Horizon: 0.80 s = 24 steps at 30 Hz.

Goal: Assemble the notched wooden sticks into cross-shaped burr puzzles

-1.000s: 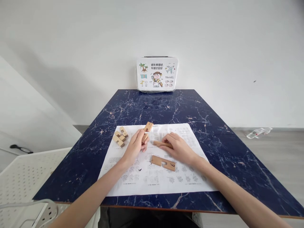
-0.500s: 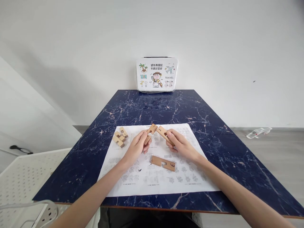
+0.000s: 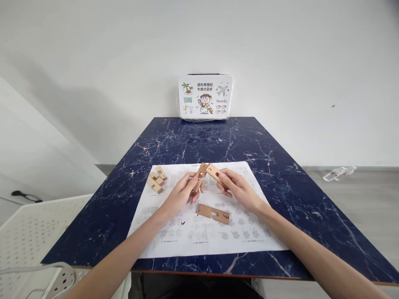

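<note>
Since the earlier frames, our right hand (image 3: 234, 185) has lifted its block from the sheet and brought it up to the one in our left hand (image 3: 184, 189), so that the two ends now meet or overlap; we cannot tell whether they touch.

We count two wooden blocks in the hands: the block marked 1 (image 3: 202, 167), clamped between the left thumb and fingers, and the block marked 2 (image 3: 212, 170), gripped the same way on the right. The hands themselves stay apart, joined only by this near meeting of wood above the paper. One notched block (image 3: 205, 210) lies flat just below them, on our side. To the left sits a small pile of blocks (image 3: 158, 180), seemingly three, though they overlap too much for us to be certain.

One printed sheet (image 3: 199, 249) lies under everything, on one blue marbled table (image 3: 146, 151). Our fingers hide the lower ends of both held blocks, and our forearms cover parts of the print. One white case (image 3: 205, 97) stands upright at the far edge, well apart. Beyond the table we see one clear bottle (image 3: 338, 173) on the floor at right, and one cord (image 3: 40, 265) at left.
</note>
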Tool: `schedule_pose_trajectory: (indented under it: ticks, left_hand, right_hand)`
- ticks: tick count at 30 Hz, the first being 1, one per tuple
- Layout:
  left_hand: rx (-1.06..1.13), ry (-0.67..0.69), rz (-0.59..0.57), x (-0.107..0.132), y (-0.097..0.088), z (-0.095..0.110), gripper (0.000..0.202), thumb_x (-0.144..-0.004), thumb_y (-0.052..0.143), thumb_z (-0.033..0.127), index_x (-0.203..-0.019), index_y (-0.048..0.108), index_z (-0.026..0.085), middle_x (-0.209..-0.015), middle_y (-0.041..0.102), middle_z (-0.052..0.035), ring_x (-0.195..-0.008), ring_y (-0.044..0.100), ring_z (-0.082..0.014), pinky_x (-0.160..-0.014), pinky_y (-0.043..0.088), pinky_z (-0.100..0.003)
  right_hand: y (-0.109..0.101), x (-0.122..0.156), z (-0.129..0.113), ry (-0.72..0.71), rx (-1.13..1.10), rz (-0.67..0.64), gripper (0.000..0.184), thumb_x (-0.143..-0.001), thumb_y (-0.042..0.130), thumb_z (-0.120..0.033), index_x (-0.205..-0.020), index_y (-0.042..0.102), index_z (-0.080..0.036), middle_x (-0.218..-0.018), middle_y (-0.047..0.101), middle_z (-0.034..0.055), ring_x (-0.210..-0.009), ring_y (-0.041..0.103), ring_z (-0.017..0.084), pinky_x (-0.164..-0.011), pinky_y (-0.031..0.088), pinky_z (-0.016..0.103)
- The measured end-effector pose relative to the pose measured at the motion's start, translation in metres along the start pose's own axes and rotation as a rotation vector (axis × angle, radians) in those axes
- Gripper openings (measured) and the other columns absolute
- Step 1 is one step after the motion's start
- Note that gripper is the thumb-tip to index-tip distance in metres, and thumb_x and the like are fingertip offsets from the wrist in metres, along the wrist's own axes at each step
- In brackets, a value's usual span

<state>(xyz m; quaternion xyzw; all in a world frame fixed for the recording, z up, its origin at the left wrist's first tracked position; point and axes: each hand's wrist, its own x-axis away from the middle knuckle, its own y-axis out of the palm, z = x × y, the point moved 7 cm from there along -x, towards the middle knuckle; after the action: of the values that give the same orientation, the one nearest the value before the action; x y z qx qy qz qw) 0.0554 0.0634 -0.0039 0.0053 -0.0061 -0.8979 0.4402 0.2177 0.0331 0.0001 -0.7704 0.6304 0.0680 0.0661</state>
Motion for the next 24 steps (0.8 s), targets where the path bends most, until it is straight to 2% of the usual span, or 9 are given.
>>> schedule_pose_trajectory:
  ticks: [6, 10, 12, 15, 19, 24]
  left_hand:
    - [0.012, -0.004, -0.011, -0.0002, -0.0005, 0.0, 0.03, -0.108, 0.048, 0.048, -0.112, 0.054, 0.019, -0.09, 0.065, -0.0031, -0.053, 0.048, -0.0083, -0.053, 0.037, -0.026]
    - [0.013, -0.032, -0.013, -0.0002, -0.0001, -0.0015, 0.032, -0.106, 0.05, 0.051, -0.111, 0.055, 0.019, -0.091, 0.066, -0.0039, -0.054, 0.052, -0.0092, -0.052, 0.04, -0.025]
    - [0.018, -0.035, -0.005, -0.0003, -0.0003, -0.0014, 0.033, -0.105, 0.053, 0.053, -0.109, 0.055, 0.019, -0.093, 0.067, -0.0043, -0.054, 0.055, -0.0096, -0.051, 0.042, -0.026]
    - [0.042, -0.032, 0.014, -0.0006, -0.0013, -0.001, 0.036, -0.103, 0.056, 0.054, -0.11, 0.056, 0.019, -0.101, 0.069, -0.0071, -0.059, 0.061, -0.0116, -0.052, 0.046, -0.026]
    - [0.061, -0.023, 0.04, -0.0006, -0.0034, -0.0001, 0.038, -0.101, 0.061, 0.051, -0.119, 0.056, 0.018, -0.114, 0.071, -0.012, -0.073, 0.07, -0.0163, -0.061, 0.055, -0.03]
    - [0.062, -0.019, 0.051, -0.0001, -0.0046, 0.001, 0.041, -0.1, 0.065, 0.045, -0.129, 0.056, 0.018, -0.122, 0.07, -0.0153, -0.079, 0.072, -0.0187, -0.066, 0.058, -0.033]
  right_hand:
    - [-0.0013, 0.0013, 0.0015, 0.017, 0.024, 0.005, 0.042, -0.102, 0.055, -0.063, -0.092, 0.058, -0.022, -0.068, 0.053, -0.002, -0.056, 0.04, 0.013, -0.052, 0.031, 0.03]
    - [-0.003, 0.0017, 0.0028, 0.034, 0.07, 0.028, 0.045, -0.103, 0.052, -0.065, -0.085, 0.053, -0.024, -0.058, 0.046, -0.0055, -0.051, 0.034, 0.012, -0.052, 0.028, 0.03]
    - [-0.002, 0.0013, 0.0035, 0.044, 0.036, 0.024, 0.046, -0.102, 0.051, -0.066, -0.083, 0.049, -0.025, -0.059, 0.044, -0.0059, -0.051, 0.034, 0.012, -0.052, 0.029, 0.03]
    - [0.0016, 0.0006, 0.0046, 0.073, -0.037, -0.001, 0.045, -0.101, 0.053, -0.067, -0.088, 0.05, -0.025, -0.068, 0.046, -0.0045, -0.054, 0.038, 0.013, -0.054, 0.032, 0.031]
    - [0.0046, 0.0006, 0.0036, 0.078, -0.059, -0.024, 0.04, -0.102, 0.054, -0.064, -0.103, 0.057, -0.023, -0.08, 0.055, -0.0015, -0.057, 0.044, 0.013, -0.057, 0.036, 0.032]
    - [0.0002, 0.0006, 0.0037, 0.038, -0.033, 0.009, 0.037, -0.103, 0.055, -0.06, -0.11, 0.057, -0.024, -0.081, 0.063, 0.0001, -0.057, 0.046, 0.013, -0.056, 0.036, 0.032]
